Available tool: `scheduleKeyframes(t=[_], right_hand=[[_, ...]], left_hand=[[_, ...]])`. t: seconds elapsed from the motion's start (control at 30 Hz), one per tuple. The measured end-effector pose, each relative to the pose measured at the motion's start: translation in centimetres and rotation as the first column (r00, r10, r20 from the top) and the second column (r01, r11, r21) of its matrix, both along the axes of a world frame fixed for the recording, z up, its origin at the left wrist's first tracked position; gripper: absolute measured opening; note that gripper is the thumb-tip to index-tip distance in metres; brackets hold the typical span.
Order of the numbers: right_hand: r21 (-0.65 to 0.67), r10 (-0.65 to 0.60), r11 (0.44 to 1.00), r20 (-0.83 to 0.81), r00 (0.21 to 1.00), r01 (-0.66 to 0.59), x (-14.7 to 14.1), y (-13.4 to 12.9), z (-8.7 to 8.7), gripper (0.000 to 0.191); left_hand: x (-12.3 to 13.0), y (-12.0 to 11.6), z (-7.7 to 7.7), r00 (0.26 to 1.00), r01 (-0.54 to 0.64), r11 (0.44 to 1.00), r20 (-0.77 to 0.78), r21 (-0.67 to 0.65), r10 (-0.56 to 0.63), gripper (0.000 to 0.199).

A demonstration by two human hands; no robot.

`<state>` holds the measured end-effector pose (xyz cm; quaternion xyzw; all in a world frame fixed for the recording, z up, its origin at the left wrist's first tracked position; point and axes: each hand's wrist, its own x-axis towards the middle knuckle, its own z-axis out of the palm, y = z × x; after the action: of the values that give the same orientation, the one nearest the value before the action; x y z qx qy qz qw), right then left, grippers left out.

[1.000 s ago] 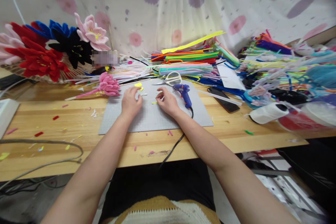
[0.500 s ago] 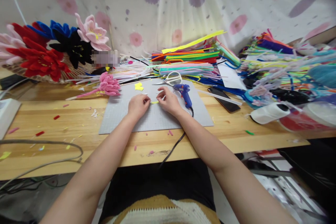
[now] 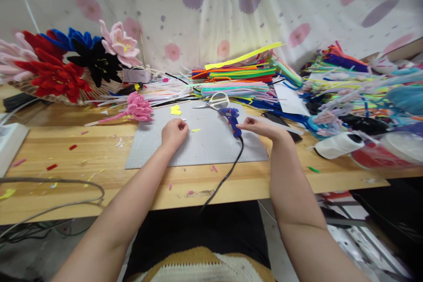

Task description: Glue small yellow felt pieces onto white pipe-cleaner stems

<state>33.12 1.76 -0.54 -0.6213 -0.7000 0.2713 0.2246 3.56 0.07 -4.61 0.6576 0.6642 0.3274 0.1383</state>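
Observation:
My left hand (image 3: 174, 134) rests on the grey board (image 3: 198, 154) with its fingers pinched together; anything between the fingertips is hidden. Just to its right a short yellow strip (image 3: 196, 130) lies flat. My right hand (image 3: 255, 126) is beside the blue glue gun (image 3: 233, 122), fingers slightly apart, with one fingertip at or touching its handle. The gun lies on the board and its black cord (image 3: 228, 176) runs off the front edge of the table. Behind it are white-handled scissors (image 3: 218, 101). Small yellow pieces (image 3: 176, 110) lie beyond my left hand.
A pink fuzzy flower (image 3: 139, 107) lies left of the board. Bundles of coloured pipe cleaners (image 3: 234, 74) line the back. To the right are a dark phone (image 3: 292, 134), a translucent stick (image 3: 280, 125) and a white spool (image 3: 339, 143). Red, blue and black flowers stand back left.
My right hand has left the yellow strip and moved right to the glue gun's handle. The strip now lies loose on the board. My left hand has stayed nearly in place.

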Motion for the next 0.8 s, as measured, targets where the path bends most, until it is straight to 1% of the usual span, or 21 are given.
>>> scheduleKeyframes(t=[0.07,0.1,0.13,0.2,0.23,0.27,0.3,0.37,0.43,0.47,0.5,0.53,0.57,0.7,0.8], right_hand=[[-0.028,-0.015,0.999,0.087,0.996,0.017,-1.1,0.6,-0.8,0.038],[-0.039,0.023,0.999,0.085,0.996,-0.019,-1.9,0.9,-1.2,0.038],[-0.014,0.011,1.000,0.066,0.998,-0.010,-2.8,1.1,-1.6,0.037],[0.030,-0.111,0.994,0.046,0.993,0.110,-4.3,1.4,-2.2,0.034],[0.023,-0.160,0.987,0.010,0.987,0.160,-4.7,1.4,-2.4,0.033],[-0.007,-0.195,0.981,-0.050,0.980,0.195,-4.9,1.3,-2.5,0.032],[-0.055,-0.209,0.978,-0.140,0.968,0.203,-4.8,1.2,-2.5,0.032],[-0.138,-0.193,0.979,-0.368,0.910,0.152,-4.3,1.0,-2.4,0.036],[-0.131,-0.151,0.987,-0.555,0.818,0.094,-3.7,0.7,-2.2,0.039],[-0.103,-0.122,0.992,-0.609,0.784,0.075,-3.6,0.6,-2.1,0.040],[-0.075,-0.096,0.995,-0.634,0.767,0.063,-3.6,0.5,-2.1,0.040],[-0.056,-0.081,0.997,-0.634,0.769,0.059,-3.8,0.4,-2.1,0.040],[-0.047,-0.074,0.997,-0.611,0.788,0.057,-4.2,0.3,-2.2,0.040],[-0.038,-0.060,0.998,-0.412,0.909,0.049,-6.2,-0.1,-2.6,0.040],[0.006,-0.011,1.000,-0.320,0.947,0.014,-7.3,-0.3,-2.9,0.039]], left_hand=[[0.4,-0.1,0.0,1.000,0.016,0.999,-0.006,0.028,-0.016,0.011],[0.5,-0.1,0.0,1.000,0.028,0.999,-0.011,0.034,-0.027,0.011],[0.6,-0.1,-0.1,0.999,0.037,0.999,-0.015,0.033,-0.037,0.010],[0.5,-0.1,-0.2,0.999,0.039,0.999,-0.020,0.018,-0.039,0.010],[0.4,-0.1,-0.3,0.999,0.030,1.000,-0.017,0.010,-0.029,0.010],[0.3,-0.1,-0.3,1.000,0.016,1.000,-0.011,0.002,-0.016,0.010],[0.2,-0.1,-0.4,1.000,0.002,1.000,-0.002,-0.005,-0.002,0.010],[0.0,-0.1,-0.4,1.000,-0.018,1.000,0.014,-0.014,0.018,0.011],[-0.1,-0.1,-0.3,0.999,-0.025,1.000,0.021,-0.016,0.025,0.011],[0.0,0.0,-0.3,0.999,-0.024,1.000,0.021,-0.017,0.024,0.012],[0.0,0.0,-0.3,1.000,-0.023,1.000,0.021,-0.018,0.023,0.012],[0.0,0.0,-0.3,1.000,-0.023,1.000,0.020,-0.019,0.023,0.012],[0.1,0.0,-0.3,1.000,-0.024,1.000,0.019,-0.020,0.024,0.012],[0.1,0.1,-0.5,1.000,-0.025,1.000,0.017,-0.019,0.025,0.012],[0.0,0.1,-0.6,1.000,-0.017,1.000,0.018,-0.014,0.017,0.012]])
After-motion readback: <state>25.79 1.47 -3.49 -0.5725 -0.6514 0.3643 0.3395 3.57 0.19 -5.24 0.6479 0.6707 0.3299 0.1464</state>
